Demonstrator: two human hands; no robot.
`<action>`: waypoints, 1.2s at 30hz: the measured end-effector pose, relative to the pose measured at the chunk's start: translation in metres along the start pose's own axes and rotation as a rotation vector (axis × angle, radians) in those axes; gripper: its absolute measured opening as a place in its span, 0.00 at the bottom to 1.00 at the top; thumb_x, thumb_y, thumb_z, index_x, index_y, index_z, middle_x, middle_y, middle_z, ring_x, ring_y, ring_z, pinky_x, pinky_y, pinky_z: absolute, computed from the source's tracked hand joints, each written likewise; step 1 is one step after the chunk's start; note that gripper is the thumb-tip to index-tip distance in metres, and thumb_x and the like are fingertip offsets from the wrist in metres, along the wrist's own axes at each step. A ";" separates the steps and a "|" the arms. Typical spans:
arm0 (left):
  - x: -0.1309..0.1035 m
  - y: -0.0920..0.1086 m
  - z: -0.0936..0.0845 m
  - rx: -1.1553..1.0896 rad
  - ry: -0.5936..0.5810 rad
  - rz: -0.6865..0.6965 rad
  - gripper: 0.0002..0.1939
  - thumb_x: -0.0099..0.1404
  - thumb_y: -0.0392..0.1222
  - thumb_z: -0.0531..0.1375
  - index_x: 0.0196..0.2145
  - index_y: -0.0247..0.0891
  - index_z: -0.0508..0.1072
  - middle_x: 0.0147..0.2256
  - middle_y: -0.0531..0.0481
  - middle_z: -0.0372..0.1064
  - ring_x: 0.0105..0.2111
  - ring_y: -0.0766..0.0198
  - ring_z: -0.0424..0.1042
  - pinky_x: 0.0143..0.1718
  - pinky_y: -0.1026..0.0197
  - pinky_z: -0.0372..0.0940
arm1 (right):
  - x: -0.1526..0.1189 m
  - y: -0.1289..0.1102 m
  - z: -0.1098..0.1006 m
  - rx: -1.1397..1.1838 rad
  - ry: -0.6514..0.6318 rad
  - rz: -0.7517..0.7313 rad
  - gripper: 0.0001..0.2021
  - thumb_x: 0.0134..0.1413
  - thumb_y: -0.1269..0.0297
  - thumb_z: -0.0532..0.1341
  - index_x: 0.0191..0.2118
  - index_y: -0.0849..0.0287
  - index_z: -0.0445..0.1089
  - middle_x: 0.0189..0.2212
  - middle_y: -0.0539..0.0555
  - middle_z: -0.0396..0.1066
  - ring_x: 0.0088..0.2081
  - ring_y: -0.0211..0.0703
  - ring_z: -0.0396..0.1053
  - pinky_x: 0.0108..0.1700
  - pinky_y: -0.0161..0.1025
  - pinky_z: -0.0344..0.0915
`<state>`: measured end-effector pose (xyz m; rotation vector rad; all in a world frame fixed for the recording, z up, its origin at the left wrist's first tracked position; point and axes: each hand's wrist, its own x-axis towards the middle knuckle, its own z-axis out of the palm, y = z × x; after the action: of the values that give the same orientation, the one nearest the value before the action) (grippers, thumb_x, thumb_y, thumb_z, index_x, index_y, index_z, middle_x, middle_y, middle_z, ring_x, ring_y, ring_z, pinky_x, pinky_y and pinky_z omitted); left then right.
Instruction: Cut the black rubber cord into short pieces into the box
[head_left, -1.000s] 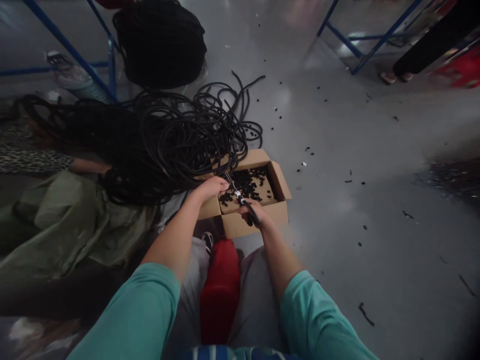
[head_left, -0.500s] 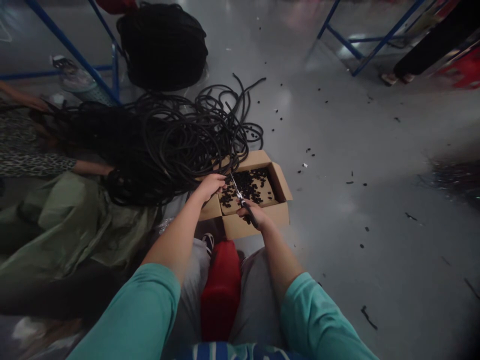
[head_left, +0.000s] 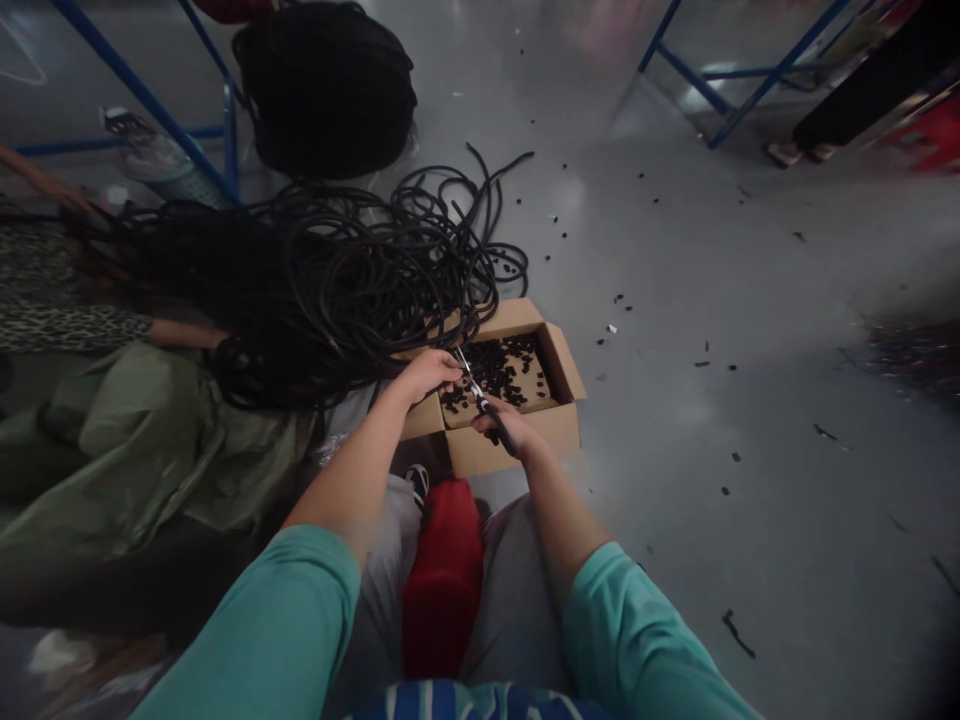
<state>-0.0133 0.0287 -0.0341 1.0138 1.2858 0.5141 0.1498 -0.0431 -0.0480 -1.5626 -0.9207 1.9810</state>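
Note:
Over a cardboard box [head_left: 517,452], my right hand [head_left: 517,425] is closed around the black handles of scissors [head_left: 482,398]. Their metal blades point up and left, with the tips beside the fingers of my left hand [head_left: 433,372]. My left hand is pinched on a black tube, mostly hidden by the fingers, at the box's left side. Many short black cut pieces [head_left: 499,365] lie inside the box. A large tangled heap of black tubing [head_left: 352,260] reaches the box's far left edge.
A co-worker's hand [head_left: 202,336] rests in the tubing at left, beside green cloth [head_left: 127,450]. A large black bundle [head_left: 326,95] stands behind the heap near a blue metal frame [head_left: 230,145]. Small black scraps dot the grey floor [head_left: 675,400]. Something red [head_left: 444,580] is between my legs.
My left hand has shifted slightly right, closer to the scissor blades. The scissors' blades look closer together. The right hand has hardly moved.

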 end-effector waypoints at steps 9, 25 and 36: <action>0.000 0.002 0.002 -0.021 -0.060 -0.016 0.01 0.55 0.32 0.58 0.27 0.33 0.67 0.18 0.55 0.66 0.14 0.74 0.59 0.16 0.69 0.50 | -0.006 -0.008 -0.001 0.031 -0.023 -0.066 0.25 0.27 0.71 0.59 0.41 0.57 0.66 0.22 0.46 0.66 0.23 0.35 0.58 0.23 0.32 0.50; -0.001 0.001 0.004 -0.010 -0.040 -0.026 0.07 0.56 0.30 0.54 0.22 0.33 0.62 0.17 0.53 0.64 0.11 0.76 0.56 0.14 0.69 0.48 | -0.006 -0.006 0.004 0.036 0.066 -0.012 0.25 0.25 0.65 0.61 0.39 0.61 0.67 0.10 0.40 0.54 0.14 0.30 0.51 0.17 0.30 0.44; 0.005 -0.005 0.003 0.251 0.032 0.092 0.07 0.49 0.32 0.61 0.27 0.33 0.66 0.18 0.57 0.62 0.15 0.74 0.60 0.18 0.69 0.55 | -0.004 -0.004 0.006 0.106 0.117 0.013 0.24 0.23 0.66 0.61 0.36 0.62 0.66 0.08 0.39 0.53 0.11 0.29 0.49 0.15 0.29 0.42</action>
<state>-0.0100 0.0291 -0.0414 1.2831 1.3601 0.4473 0.1444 -0.0447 -0.0418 -1.6092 -0.7487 1.8925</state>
